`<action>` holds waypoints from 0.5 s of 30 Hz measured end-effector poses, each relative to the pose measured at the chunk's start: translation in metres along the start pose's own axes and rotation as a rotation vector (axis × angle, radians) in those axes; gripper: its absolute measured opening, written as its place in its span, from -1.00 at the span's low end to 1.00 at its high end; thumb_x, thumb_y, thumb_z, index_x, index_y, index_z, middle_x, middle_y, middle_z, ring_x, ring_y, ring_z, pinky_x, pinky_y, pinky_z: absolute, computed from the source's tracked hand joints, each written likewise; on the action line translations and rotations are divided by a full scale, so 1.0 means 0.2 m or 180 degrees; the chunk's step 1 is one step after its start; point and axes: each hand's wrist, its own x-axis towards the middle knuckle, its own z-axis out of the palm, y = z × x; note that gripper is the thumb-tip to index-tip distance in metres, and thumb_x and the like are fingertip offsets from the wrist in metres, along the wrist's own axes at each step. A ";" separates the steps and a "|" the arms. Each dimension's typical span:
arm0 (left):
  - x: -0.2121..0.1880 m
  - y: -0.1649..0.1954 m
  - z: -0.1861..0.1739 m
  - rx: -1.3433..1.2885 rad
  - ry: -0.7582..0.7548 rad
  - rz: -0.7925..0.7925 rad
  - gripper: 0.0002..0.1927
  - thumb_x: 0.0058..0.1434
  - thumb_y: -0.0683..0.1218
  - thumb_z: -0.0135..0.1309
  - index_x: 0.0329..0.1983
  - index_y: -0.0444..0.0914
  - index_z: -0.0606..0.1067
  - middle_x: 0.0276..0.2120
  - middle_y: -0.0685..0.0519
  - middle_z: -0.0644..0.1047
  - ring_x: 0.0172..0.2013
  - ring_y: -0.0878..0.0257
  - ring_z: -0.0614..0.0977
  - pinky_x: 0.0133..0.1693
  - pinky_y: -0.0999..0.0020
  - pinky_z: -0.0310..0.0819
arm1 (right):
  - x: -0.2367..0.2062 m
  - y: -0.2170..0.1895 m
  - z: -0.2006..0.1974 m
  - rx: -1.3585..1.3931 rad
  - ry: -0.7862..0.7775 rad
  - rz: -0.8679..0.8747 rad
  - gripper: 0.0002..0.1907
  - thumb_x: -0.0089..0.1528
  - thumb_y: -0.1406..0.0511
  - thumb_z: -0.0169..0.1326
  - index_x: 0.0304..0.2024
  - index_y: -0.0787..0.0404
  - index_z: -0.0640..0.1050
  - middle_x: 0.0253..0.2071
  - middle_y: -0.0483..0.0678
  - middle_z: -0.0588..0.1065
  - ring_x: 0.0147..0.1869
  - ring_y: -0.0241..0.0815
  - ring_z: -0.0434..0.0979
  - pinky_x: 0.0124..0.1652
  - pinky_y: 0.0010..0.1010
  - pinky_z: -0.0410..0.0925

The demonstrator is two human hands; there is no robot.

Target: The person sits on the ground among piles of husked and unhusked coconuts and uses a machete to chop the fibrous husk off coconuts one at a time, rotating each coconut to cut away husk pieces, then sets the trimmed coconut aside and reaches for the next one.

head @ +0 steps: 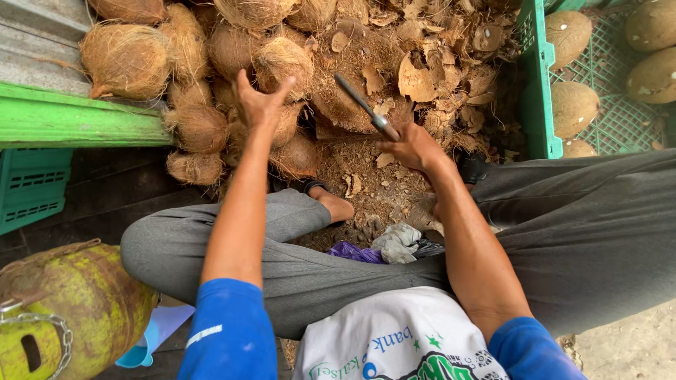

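Note:
My left hand [259,102] is stretched out with fingers spread over a pile of brown, fibrous coconuts [282,63], just touching or hovering above one. My right hand [412,146] grips the handle of a dark-bladed knife [362,105], whose blade points up and to the left over a heap of broken husk and shell pieces [422,70]. I sit with grey-trousered legs spread, and my sandalled foot [331,200] rests on the husk-strewn ground.
A green plastic crate [535,84] at the right holds peeled pale coconuts [572,105]. A green ledge [77,123] and a second green crate [32,186] sit at the left. A yellow-green gas cylinder [70,302] stands at the lower left. Crumpled plastic bags [394,243] lie between my legs.

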 end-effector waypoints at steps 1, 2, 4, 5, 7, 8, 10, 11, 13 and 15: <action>0.01 0.04 0.06 0.0097 -0.0039 -0.0081 0.28 -0.10 0.31 0.52 0.44 -0.24 -0.01 0.42 -0.24 0.05 0.40 -0.14 0.10 0.30 -0.29 -0.04 | -0.01 0.03 -0.03 -0.0237 -0.0062 0.0279 -0.70 0.25 0.03 0.19 -0.34 0.07 0.50 -0.52 -0.10 0.41 -0.56 -0.28 0.33 -0.49 -0.32 0.33; 0.02 0.07 0.12 -0.0282 -0.0074 -0.0168 0.32 -0.13 0.23 0.54 0.47 -0.22 -0.08 0.45 -0.23 -0.01 0.43 -0.12 0.08 0.33 -0.26 -0.04 | -0.02 0.07 -0.07 -0.0281 0.0076 0.0330 -0.65 0.25 0.03 0.21 -0.35 0.15 0.51 -0.52 -0.10 0.42 -0.55 -0.27 0.34 -0.48 -0.32 0.33; 0.05 0.10 0.22 -0.1057 -0.0142 -0.0329 0.44 -0.20 0.07 0.58 0.53 -0.17 -0.21 0.51 -0.20 -0.12 0.49 -0.08 0.03 0.38 -0.20 -0.04 | -0.05 0.14 -0.16 -0.0378 0.0381 0.0421 -0.55 0.26 0.03 0.26 -0.38 0.30 0.54 -0.51 -0.10 0.44 -0.52 -0.26 0.36 -0.46 -0.31 0.33; 0.07 0.10 0.26 -0.1160 -0.0143 -0.0433 0.44 -0.19 0.05 0.57 0.54 -0.17 -0.22 0.51 -0.20 -0.11 0.48 -0.08 0.06 0.39 -0.19 -0.02 | -0.06 0.17 -0.20 -0.0128 0.0794 0.0430 -0.64 0.27 0.06 0.23 -0.36 0.22 0.54 -0.52 -0.12 0.44 -0.53 -0.28 0.38 -0.48 -0.33 0.32; 0.10 0.08 0.34 -0.1352 -0.0136 -0.0661 0.45 -0.19 -0.01 0.56 0.55 -0.16 -0.26 0.52 -0.20 -0.09 0.48 -0.06 0.11 0.40 -0.17 0.03 | -0.08 0.22 -0.28 0.0361 0.1601 0.0429 -0.80 0.30 0.13 0.17 -0.32 0.06 0.52 -0.53 -0.15 0.46 -0.53 -0.31 0.42 -0.52 -0.36 0.29; 0.12 0.07 0.36 -0.1567 -0.0038 -0.0507 0.46 -0.18 -0.04 0.57 0.54 -0.17 -0.27 0.51 -0.21 -0.13 0.48 -0.08 0.06 0.40 -0.18 0.00 | -0.09 0.23 -0.31 0.0718 0.1752 0.0257 -0.73 0.33 0.13 0.18 -0.36 0.13 0.49 -0.53 -0.13 0.43 -0.53 -0.30 0.39 -0.53 -0.36 0.27; 0.13 0.03 0.39 -0.1925 0.0164 -0.0248 0.47 -0.16 -0.09 0.60 0.52 -0.20 -0.30 0.51 -0.23 -0.20 0.48 -0.12 -0.02 0.39 -0.20 -0.06 | -0.10 0.23 -0.33 0.1446 0.1962 -0.0059 -0.58 0.40 0.14 0.20 -0.43 0.26 0.43 -0.53 -0.10 0.38 -0.53 -0.29 0.32 -0.54 -0.36 0.21; 0.13 0.03 0.39 -0.1992 0.0178 -0.0195 0.45 -0.16 -0.13 0.60 0.51 -0.21 -0.28 0.50 -0.24 -0.20 0.48 -0.12 0.00 0.39 -0.19 -0.04 | -0.10 0.22 -0.32 0.1651 0.1758 -0.0154 -0.65 0.36 0.17 0.20 -0.41 0.22 0.44 -0.55 -0.12 0.38 -0.55 -0.29 0.31 -0.56 -0.36 0.20; 0.15 0.02 0.37 -0.2220 0.0232 -0.0001 0.41 -0.15 -0.21 0.59 0.50 -0.24 -0.24 0.49 -0.26 -0.18 0.47 -0.13 0.03 0.40 -0.16 0.01 | -0.09 0.18 -0.28 0.2041 0.1433 -0.0448 -0.79 0.29 0.24 0.19 -0.38 0.14 0.47 -0.59 -0.15 0.36 -0.60 -0.29 0.29 -0.60 -0.38 0.18; 0.15 0.05 0.30 -0.2089 0.0218 0.0078 0.30 -0.22 -0.21 0.54 0.47 -0.22 -0.08 0.42 -0.20 0.08 0.40 -0.09 0.25 0.36 -0.15 0.13 | -0.07 0.12 -0.21 0.1280 0.1022 -0.0328 -0.67 0.33 0.18 0.18 -0.43 0.22 0.44 -0.58 -0.20 0.36 -0.57 -0.33 0.32 -0.58 -0.40 0.27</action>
